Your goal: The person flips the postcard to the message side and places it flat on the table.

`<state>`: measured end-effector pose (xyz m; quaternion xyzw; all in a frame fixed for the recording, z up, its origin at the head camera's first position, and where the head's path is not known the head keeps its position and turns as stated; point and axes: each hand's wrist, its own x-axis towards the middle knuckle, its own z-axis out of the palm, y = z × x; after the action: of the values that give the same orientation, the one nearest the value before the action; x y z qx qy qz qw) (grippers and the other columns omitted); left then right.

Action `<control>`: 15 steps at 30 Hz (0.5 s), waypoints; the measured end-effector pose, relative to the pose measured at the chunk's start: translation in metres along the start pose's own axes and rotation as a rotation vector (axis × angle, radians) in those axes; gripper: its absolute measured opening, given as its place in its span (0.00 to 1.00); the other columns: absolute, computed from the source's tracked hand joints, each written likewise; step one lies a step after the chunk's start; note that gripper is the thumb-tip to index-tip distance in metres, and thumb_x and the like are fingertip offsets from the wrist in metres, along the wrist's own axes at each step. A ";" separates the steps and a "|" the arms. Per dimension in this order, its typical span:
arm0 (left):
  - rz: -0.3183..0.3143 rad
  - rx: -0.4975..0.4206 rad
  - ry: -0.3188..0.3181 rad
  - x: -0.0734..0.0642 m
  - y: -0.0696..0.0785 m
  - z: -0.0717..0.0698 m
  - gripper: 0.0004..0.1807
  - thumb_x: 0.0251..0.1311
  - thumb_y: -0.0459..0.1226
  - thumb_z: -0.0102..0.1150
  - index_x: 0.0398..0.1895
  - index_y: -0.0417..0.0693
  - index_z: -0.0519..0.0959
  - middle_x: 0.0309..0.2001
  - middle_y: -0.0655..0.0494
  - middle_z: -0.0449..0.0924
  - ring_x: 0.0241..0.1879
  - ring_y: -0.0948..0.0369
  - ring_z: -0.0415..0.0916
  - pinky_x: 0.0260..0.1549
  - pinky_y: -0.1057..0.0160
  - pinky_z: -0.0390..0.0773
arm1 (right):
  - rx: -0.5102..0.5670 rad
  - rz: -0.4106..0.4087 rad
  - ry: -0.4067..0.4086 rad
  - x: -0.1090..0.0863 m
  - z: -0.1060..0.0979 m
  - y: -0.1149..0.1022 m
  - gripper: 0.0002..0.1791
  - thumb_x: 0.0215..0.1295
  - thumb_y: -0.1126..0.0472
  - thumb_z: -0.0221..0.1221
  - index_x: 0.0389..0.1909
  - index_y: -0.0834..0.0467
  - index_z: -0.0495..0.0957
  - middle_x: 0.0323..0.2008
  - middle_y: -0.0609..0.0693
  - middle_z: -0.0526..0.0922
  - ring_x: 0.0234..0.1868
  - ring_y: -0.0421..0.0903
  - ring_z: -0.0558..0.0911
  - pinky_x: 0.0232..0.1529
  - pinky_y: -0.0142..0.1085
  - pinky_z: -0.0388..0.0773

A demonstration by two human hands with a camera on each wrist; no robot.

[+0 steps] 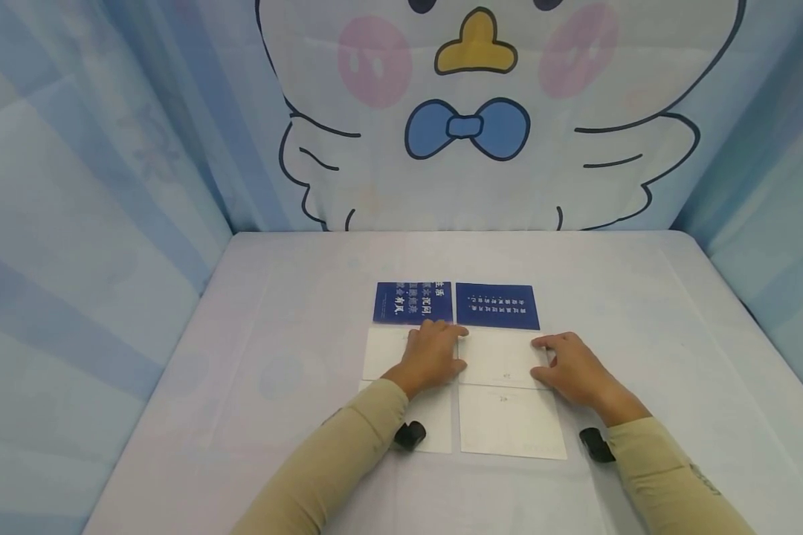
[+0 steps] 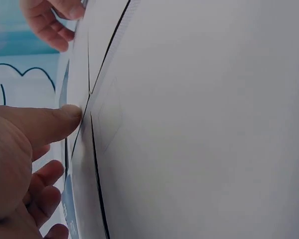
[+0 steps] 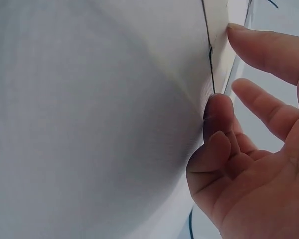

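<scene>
Found middle-right white card [image 1: 502, 357] lying flat on table [image 1: 268, 312], just beside right blue card [image 1: 498, 305]. Touched near opposite edges by left hand [image 1: 432, 353] and right hand [image 1: 577, 368], both unclosed, gripping nothing. Apparently so framed to keep rows aligned.

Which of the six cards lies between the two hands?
The right white card of the middle row: left hand at its left edge, right hand at its right; no other card sits between them.

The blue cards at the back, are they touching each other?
Apart. The head view shows a thin pale gap between the left blue card and the right blue card.
</scene>
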<state>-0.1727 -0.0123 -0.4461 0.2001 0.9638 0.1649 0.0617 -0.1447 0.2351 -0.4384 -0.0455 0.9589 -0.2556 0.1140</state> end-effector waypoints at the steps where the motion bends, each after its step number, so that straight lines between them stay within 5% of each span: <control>1: 0.001 0.002 0.002 0.000 0.000 0.000 0.28 0.59 0.45 0.70 0.64 0.56 0.78 0.60 0.57 0.78 0.53 0.55 0.70 0.50 0.54 0.70 | -0.001 0.000 0.003 0.000 0.000 0.000 0.31 0.61 0.60 0.66 0.62 0.71 0.72 0.53 0.71 0.69 0.40 0.55 0.74 0.37 0.44 0.74; 10: 0.021 -0.052 -0.041 -0.003 0.002 0.000 0.20 0.62 0.41 0.67 0.58 0.56 0.83 0.55 0.63 0.82 0.53 0.57 0.70 0.52 0.55 0.65 | -0.001 -0.044 0.007 0.000 -0.002 -0.002 0.30 0.62 0.61 0.65 0.62 0.70 0.71 0.44 0.63 0.77 0.40 0.55 0.74 0.41 0.49 0.73; 15: 0.018 -0.046 -0.043 -0.003 0.003 0.000 0.20 0.63 0.41 0.67 0.58 0.56 0.83 0.55 0.63 0.82 0.52 0.58 0.70 0.52 0.55 0.65 | 0.006 -0.030 -0.007 -0.001 -0.002 -0.005 0.30 0.62 0.60 0.64 0.62 0.70 0.71 0.48 0.65 0.78 0.42 0.57 0.75 0.44 0.51 0.74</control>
<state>-0.1687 -0.0113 -0.4451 0.2106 0.9564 0.1833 0.0854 -0.1438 0.2325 -0.4340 -0.0604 0.9570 -0.2600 0.1137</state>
